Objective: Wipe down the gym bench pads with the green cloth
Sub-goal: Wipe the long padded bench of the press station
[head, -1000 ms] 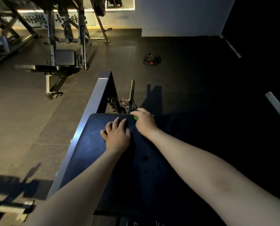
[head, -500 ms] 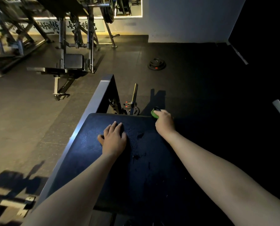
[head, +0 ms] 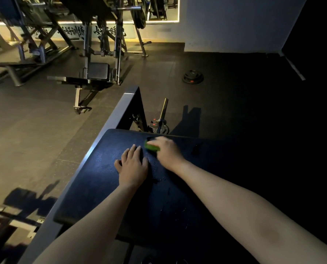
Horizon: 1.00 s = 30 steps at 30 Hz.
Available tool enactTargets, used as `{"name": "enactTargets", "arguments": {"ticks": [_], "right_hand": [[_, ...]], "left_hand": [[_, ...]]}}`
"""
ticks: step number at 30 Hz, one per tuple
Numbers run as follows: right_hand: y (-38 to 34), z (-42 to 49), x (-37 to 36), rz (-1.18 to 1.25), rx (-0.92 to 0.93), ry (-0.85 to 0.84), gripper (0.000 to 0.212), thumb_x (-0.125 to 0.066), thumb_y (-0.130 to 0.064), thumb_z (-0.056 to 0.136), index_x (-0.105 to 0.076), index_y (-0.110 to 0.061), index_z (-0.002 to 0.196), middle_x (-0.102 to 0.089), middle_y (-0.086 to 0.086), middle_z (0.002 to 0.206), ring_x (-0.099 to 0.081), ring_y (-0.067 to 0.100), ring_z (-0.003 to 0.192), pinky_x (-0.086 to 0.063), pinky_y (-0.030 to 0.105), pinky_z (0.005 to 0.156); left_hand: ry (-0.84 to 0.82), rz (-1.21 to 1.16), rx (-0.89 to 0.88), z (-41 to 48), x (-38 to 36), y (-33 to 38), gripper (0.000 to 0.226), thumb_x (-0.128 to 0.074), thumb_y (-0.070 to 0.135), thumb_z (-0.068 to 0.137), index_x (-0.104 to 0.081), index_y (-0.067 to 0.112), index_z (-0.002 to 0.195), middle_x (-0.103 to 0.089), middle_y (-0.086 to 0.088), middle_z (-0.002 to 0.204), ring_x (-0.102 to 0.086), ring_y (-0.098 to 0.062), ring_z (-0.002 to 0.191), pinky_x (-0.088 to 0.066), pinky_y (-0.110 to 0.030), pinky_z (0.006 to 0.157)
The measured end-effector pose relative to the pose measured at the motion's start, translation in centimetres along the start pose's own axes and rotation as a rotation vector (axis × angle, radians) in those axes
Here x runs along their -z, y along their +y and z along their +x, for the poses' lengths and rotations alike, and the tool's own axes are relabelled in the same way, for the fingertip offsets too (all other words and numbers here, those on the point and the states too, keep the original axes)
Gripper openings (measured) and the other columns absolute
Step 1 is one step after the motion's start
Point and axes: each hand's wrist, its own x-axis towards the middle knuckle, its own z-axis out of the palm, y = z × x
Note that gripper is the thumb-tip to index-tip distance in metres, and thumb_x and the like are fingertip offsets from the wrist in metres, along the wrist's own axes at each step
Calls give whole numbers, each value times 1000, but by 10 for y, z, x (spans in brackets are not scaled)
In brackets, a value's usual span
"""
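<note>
Dimly lit, the pad (head: 101, 189) was touched by the left hand (head: 133, 168), fingers flat; the cloth (head: 151, 147) was clenched in the right hand (head: 169, 152).

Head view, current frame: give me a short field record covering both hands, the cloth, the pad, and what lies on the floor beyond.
left hand: flat on the bench pad, fingers straight, holding nothing
right hand: motion-blurred, holds the green cloth down on the pad near its far edge
cloth state: bunched, mostly hidden under the hand
pad surface: dark, what look like wet specks by the hands
floor beyond: weight plate lying flat; bar just past the pad's far edge
</note>
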Motion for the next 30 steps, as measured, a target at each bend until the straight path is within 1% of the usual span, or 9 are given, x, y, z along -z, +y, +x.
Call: {"name": "enactTargets", "arguments": {"ticks": [3, 5, 7, 9, 13, 17, 21, 24, 30], "right_hand": [[32, 11, 28, -27, -156, 195, 52, -50, 14, 81, -63, -3, 129, -55, 22, 133, -48, 39, 126, -31, 28, 107], [49, 13, 40, -99, -259, 83, 50, -52, -10, 95, -46, -9, 145, -34, 19, 154, -23, 36, 146, -16, 33, 118], [52, 11, 40, -186, -297, -83, 62, -51, -34, 99, -29, -14, 154, -17, 16, 162, -7, 32, 151, -10, 39, 121], [45, 9, 30, -221, -257, -103, 64, -52, -28, 97, -27, -15, 155, -19, 17, 160, -13, 35, 149, -15, 40, 121], [21, 7, 8, -216, -121, 22, 58, -45, 5, 90, -43, -11, 146, -34, 14, 153, -37, 34, 137, -31, 35, 111], [2, 17, -15, -130, 86, -143, 57, -48, 1, 90, -51, -20, 144, -41, 3, 153, -42, 25, 138, -33, 33, 111], [-5, 40, -18, -146, 264, -281, 53, -49, 1, 92, -56, -20, 139, -46, -1, 150, -42, 16, 138, -27, 21, 111], [13, 58, 0, -163, 207, -246, 57, -45, 9, 89, -59, -18, 137, -48, 2, 149, -44, 21, 136, -25, 16, 109], [56, 57, 20, -210, -59, -14, 62, -41, 8, 86, -61, -24, 135, -52, -1, 145, -50, 28, 131, -38, 31, 107]], "left_hand": [[23, 4, 7, -4, -1, 0, 52, -38, 43, 103, -37, 28, 152, -25, 6, 164, -11, -15, 151, -2, -48, 118], [41, -6, 7, -6, -1, -1, 52, -40, 43, 102, -39, 27, 151, -28, 6, 163, -13, -15, 151, -2, -46, 118], [49, -20, 12, -5, 0, 0, 53, -41, 43, 101, -40, 26, 151, -30, 6, 162, -14, -15, 151, -3, -45, 118], [57, -24, 17, -4, -1, 1, 55, -42, 42, 100, -39, 24, 152, -31, 5, 162, -15, -15, 151, -3, -45, 119], [65, -29, 17, -3, -2, 1, 59, -44, 42, 99, -35, 21, 154, -31, 4, 161, -16, -16, 149, -5, -45, 119], [83, -30, 17, -1, -3, 1, 69, -36, 47, 89, -38, 19, 152, -35, 1, 158, -20, -19, 148, -9, -44, 119], [115, -47, 24, 1, -5, -3, 73, -41, 50, 87, -38, 14, 151, -36, -5, 157, -22, -23, 147, -13, -43, 121], [91, -17, 31, 1, -6, -5, 77, -38, 51, 86, -36, 15, 153, -32, -4, 159, -20, -24, 148, -12, -43, 121], [91, -6, 27, 1, -8, -4, 64, -49, 43, 96, -36, 17, 154, -29, -4, 160, -17, -23, 149, -10, -43, 121]]}}
